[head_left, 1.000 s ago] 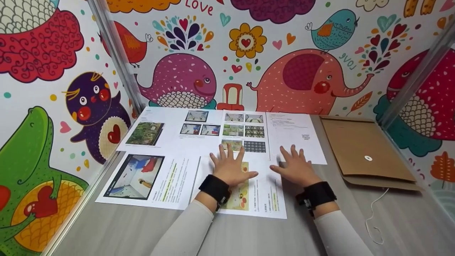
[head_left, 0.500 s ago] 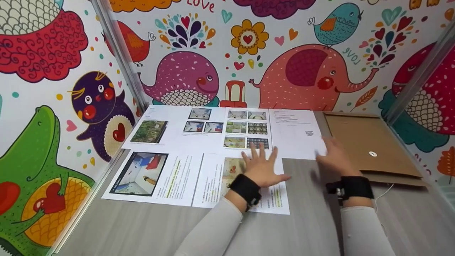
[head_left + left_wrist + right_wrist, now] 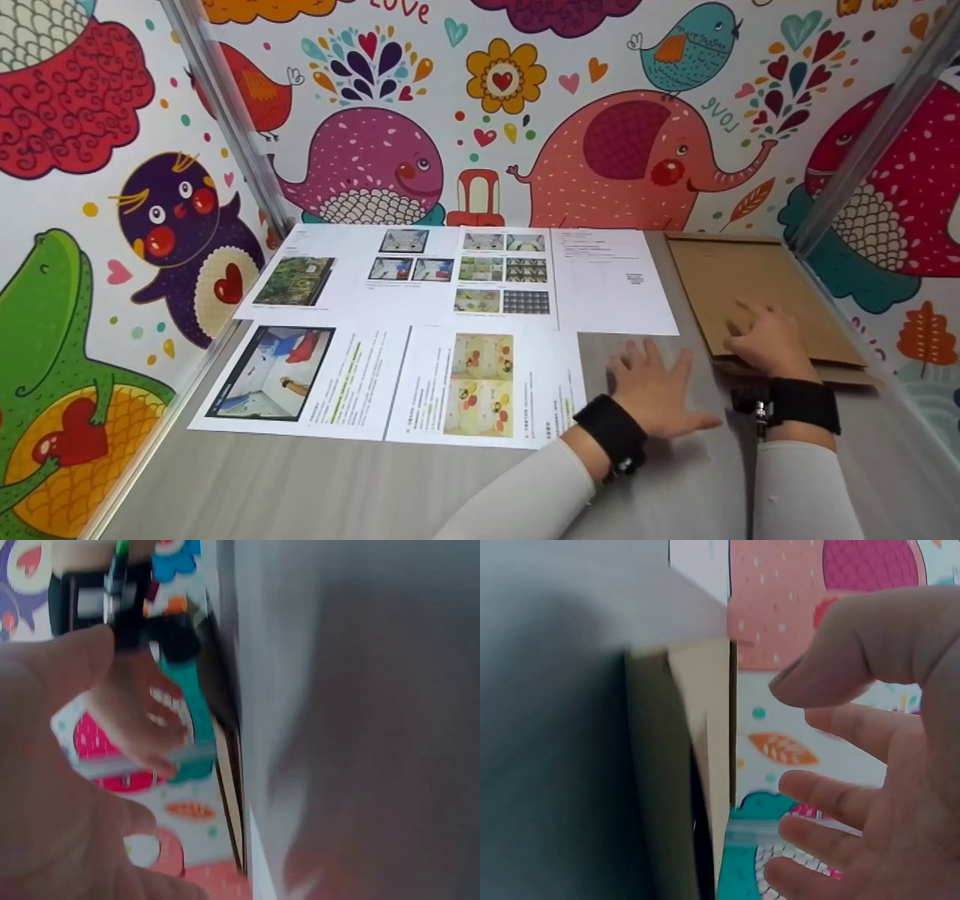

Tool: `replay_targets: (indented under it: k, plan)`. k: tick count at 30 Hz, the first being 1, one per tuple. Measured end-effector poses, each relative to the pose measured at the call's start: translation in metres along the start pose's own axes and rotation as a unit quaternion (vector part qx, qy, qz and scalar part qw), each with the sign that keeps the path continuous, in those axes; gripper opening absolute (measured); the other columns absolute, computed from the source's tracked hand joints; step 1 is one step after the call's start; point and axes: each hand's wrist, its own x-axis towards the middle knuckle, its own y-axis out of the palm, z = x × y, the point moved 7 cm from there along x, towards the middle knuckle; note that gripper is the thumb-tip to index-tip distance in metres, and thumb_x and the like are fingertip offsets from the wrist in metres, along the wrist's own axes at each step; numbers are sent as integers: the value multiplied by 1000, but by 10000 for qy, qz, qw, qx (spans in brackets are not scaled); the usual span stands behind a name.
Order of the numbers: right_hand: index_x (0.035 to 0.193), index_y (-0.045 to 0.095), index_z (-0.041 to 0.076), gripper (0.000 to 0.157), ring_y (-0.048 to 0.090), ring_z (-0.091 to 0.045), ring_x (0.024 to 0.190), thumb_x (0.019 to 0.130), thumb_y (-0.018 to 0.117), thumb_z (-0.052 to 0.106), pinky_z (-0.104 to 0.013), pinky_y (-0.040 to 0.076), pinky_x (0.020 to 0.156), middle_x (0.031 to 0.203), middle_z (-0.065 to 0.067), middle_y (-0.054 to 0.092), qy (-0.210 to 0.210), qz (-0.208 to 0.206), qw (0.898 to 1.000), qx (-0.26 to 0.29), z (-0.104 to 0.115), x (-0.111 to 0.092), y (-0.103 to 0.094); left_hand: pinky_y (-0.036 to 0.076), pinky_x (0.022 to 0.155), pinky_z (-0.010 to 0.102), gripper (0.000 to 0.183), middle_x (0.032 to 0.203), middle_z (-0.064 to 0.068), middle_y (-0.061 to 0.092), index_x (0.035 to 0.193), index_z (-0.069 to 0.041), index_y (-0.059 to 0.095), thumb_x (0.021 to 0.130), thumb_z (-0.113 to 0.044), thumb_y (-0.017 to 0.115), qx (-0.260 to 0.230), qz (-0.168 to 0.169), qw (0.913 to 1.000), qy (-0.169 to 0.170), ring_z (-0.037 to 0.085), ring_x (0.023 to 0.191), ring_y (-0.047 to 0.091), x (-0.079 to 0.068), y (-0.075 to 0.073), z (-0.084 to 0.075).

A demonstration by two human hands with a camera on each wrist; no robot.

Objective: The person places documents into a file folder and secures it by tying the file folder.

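Note:
A flat brown kraft paper envelope [image 3: 739, 274] lies at the right of the table. My right hand [image 3: 772, 341] is over its front part, with the fingers loosely bent and nothing between them. In the right wrist view the thumb and fingers stand apart beside the envelope's open-looking front edge [image 3: 656, 765]. My left hand [image 3: 651, 390] is spread over the table, just right of the lower printed sheet [image 3: 532, 390], and holds nothing. The envelope's round button and white string are hidden in the head view.
Several printed sheets lie in two rows: a back row with a text sheet [image 3: 611, 300] at its right end, and a front row with a photo sheet [image 3: 367, 397] at left. Walls with cartoon animals [image 3: 622, 165] enclose the grey table [image 3: 315, 487].
Both hands have moved right. My right hand has gone from beside the sheets to over the envelope; my left has left the front sheet. The sheets stay in place.

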Motion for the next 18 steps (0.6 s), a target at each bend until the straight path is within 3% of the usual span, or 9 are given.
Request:
replay_targets:
  k: [5, 10, 12, 15, 18]
  plan:
    - [155, 25, -1, 88, 17, -66, 135, 82, 69, 23, -82, 23, 102, 152, -46, 17, 292, 434, 9986, 69, -26, -4, 3, 40, 113, 48, 96, 163, 8, 30, 157, -44, 15, 77, -91, 40, -132, 139, 9996, 203, 33, 149, 30, 10, 11, -35]
    - [155, 26, 2, 93, 18, -63, 136, 77, 75, 17, -80, 27, 102, 154, -42, 16, 600, 673, 9956, 246, -43, -7, 9, 46, 105, 33, 84, 150, 0, 47, 154, -40, 30, 83, -78, 54, -1220, 59, 9925, -18, 24, 135, 46, 27, 18, -49]
    - [156, 26, 4, 93, 20, -63, 136, 77, 75, 14, -80, 29, 102, 156, -41, 15, 687, 694, 9947, 333, -48, -9, 10, 46, 104, 32, 78, 145, -3, 52, 151, -37, 37, 85, -70, 60, -1930, 1, 9810, -175, 20, 132, 49, 33, 19, -52]
    - [157, 24, 4, 88, 27, -60, 133, 81, 68, 11, -77, 34, 101, 156, -39, 16, 714, 984, 9917, 412, -51, -15, 11, 46, 104, 31, 71, 143, -4, 55, 147, -32, 45, 86, -58, 68, -3010, -15, 9530, -358, 15, 132, 51, 38, 22, -57]
    - [157, 20, 3, 84, 37, -57, 124, 85, 63, 11, -68, 46, 94, 155, -39, 18, 728, 1459, 9857, 429, -46, -20, 15, 49, 100, 28, 64, 140, -4, 56, 142, -29, 52, 85, -50, 72, -3638, -42, 9297, -570, 10, 127, 53, 40, 25, -57]
